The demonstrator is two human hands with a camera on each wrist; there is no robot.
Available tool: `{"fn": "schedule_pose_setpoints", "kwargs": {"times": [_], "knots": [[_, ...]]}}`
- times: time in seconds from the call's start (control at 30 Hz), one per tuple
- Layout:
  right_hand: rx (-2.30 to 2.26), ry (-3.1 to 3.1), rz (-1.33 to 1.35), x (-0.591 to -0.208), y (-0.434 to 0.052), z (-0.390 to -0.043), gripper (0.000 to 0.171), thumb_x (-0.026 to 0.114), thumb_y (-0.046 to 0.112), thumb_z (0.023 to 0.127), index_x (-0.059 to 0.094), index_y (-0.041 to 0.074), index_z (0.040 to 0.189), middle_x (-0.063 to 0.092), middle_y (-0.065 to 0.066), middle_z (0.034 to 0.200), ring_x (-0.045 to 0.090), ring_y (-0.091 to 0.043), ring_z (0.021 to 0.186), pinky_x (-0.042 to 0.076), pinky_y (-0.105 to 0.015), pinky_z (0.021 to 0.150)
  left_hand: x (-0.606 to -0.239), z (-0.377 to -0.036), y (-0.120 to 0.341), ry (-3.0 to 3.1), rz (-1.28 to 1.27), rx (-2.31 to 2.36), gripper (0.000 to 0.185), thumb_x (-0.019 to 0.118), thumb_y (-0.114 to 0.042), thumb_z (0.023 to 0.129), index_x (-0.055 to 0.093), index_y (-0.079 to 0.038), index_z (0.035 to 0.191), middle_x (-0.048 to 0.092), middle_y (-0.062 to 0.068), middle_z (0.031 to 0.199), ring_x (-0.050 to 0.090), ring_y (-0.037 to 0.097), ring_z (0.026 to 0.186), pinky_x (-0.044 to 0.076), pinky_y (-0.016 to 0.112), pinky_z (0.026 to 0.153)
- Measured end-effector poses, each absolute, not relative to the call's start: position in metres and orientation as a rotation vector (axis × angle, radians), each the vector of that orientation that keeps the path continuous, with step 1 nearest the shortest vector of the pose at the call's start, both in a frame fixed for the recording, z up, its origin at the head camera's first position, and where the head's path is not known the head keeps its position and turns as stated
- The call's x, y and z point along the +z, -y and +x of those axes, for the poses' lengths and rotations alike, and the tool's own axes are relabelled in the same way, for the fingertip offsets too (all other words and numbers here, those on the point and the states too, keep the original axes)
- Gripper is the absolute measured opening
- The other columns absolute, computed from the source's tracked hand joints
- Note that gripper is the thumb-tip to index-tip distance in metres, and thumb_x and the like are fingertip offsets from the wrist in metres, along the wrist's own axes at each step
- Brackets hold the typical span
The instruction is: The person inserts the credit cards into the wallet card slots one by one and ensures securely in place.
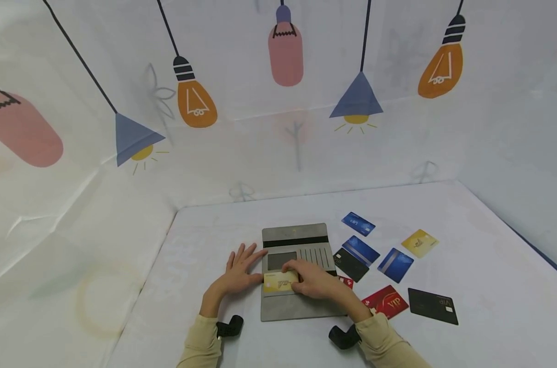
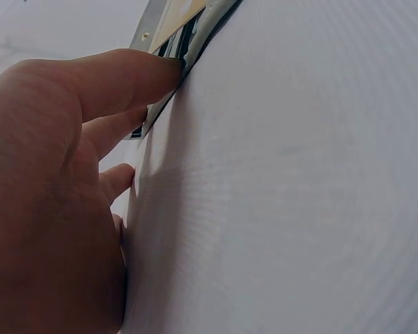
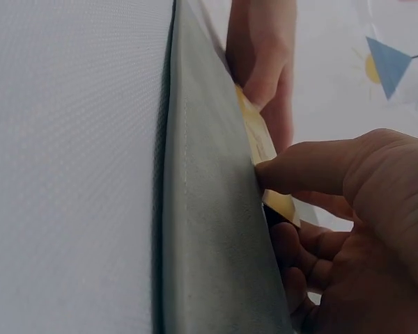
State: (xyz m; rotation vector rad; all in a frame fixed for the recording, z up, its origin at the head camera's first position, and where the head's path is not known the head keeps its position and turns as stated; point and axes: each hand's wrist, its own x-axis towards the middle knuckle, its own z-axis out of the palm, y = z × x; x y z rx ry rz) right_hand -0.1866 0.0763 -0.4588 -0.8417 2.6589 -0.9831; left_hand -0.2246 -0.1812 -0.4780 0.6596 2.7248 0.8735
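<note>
A grey card wallet (image 1: 301, 309) lies unfolded on the white table, its slotted inside facing up. Over its left-hand part is a yellow bank card (image 1: 278, 282), which my right hand (image 1: 316, 280) pinches by the right end between thumb and fingers. In the right wrist view the thumb presses the yellow card (image 3: 255, 125) near the wallet's fold. Spread out flat, my left hand (image 1: 236, 276) rests at the wallet's left edge, thumb at the card's left end. The left wrist view shows that thumb touching the wallet's edge (image 2: 212, 21). How far the card sits in a slot is unclear.
Right of the wallet lie several loose cards: blue ones (image 1: 358, 224), a black one overlapped by a blue one (image 1: 351, 265), a yellow one (image 1: 420, 243), a red VIP card (image 1: 389, 301) and a black VIP card (image 1: 433, 305). White patterned sheeting (image 1: 260, 153) encloses the table.
</note>
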Motion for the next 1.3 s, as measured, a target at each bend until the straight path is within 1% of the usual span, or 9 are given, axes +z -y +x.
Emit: {"fn": "schedule_pose_setpoints", "kwargs": {"times": [0.17, 0.33, 0.57, 0.83, 1.03, 1.3], "knots": [[-0.974, -2.671, -0.857, -0.4608, -0.0762, -0.1861, 0.035, 0.065, 0.006, 0.087, 0.059, 0.009, 0.122, 0.06, -0.005, 0.114, 0.053, -0.015, 0.092, 0.048, -0.037, 0.082, -0.4777, -0.2239, 0.1805, -2.73, 0.662, 0.864, 0.064, 0.063, -0.031, 0.092, 0.043, -0.017, 0.151, 0.02, 0.016, 0.163, -0.004, 0.041, 0.151, -0.006, 0.06, 0.117], [-0.965, -2.685, -0.861, -0.4621, -0.0755, -0.1856, 0.032, 0.065, 0.006, 0.088, 0.06, 0.009, 0.119, 0.06, -0.005, 0.112, 0.054, -0.016, 0.093, 0.049, -0.039, 0.084, -0.4762, -0.2229, 0.1802, -2.724, 0.667, 0.869, 0.064, 0.062, -0.031, 0.092, 0.042, -0.017, 0.151, 0.02, 0.017, 0.163, -0.004, 0.041, 0.151, -0.006, 0.061, 0.117], [-0.934, -2.692, -0.882, -0.4617, -0.0759, -0.1858, 0.029, 0.063, 0.006, 0.088, 0.062, 0.012, 0.116, 0.057, -0.001, 0.102, 0.049, -0.013, 0.085, 0.045, -0.032, 0.076, -0.4761, -0.2235, 0.1805, -2.73, 0.678, 0.865, 0.063, 0.062, -0.03, 0.092, 0.043, -0.017, 0.151, 0.02, 0.017, 0.163, -0.004, 0.042, 0.151, -0.006, 0.061, 0.117], [-0.917, -2.679, -0.876, -0.461, -0.0768, -0.1845, 0.027, 0.061, 0.006, 0.089, 0.063, 0.015, 0.114, 0.05, 0.002, 0.093, 0.046, -0.012, 0.079, 0.04, -0.03, 0.069, -0.4781, -0.224, 0.1806, -2.728, 0.681, 0.859, 0.065, 0.063, -0.032, 0.092, 0.042, -0.017, 0.151, 0.02, 0.017, 0.163, -0.004, 0.041, 0.151, -0.006, 0.061, 0.117], [-0.896, -2.692, -0.878, -0.4609, -0.0767, -0.1835, 0.024, 0.06, 0.006, 0.09, 0.062, 0.014, 0.112, 0.048, 0.003, 0.092, 0.045, -0.012, 0.08, 0.036, -0.034, 0.07, -0.4771, -0.2238, 0.1793, -2.72, 0.684, 0.864, 0.065, 0.062, -0.032, 0.092, 0.041, -0.018, 0.152, 0.019, 0.016, 0.164, -0.005, 0.041, 0.151, -0.007, 0.06, 0.117], [-0.896, -2.677, -0.903, -0.4622, -0.0746, -0.1833, 0.018, 0.06, 0.004, 0.089, 0.067, 0.016, 0.1, 0.052, 0.002, 0.095, 0.046, -0.013, 0.082, 0.035, -0.038, 0.073, -0.4779, -0.2244, 0.18, -2.722, 0.681, 0.859, 0.064, 0.061, -0.03, 0.092, 0.042, -0.017, 0.151, 0.019, 0.017, 0.163, -0.004, 0.042, 0.151, -0.006, 0.061, 0.117]]}}
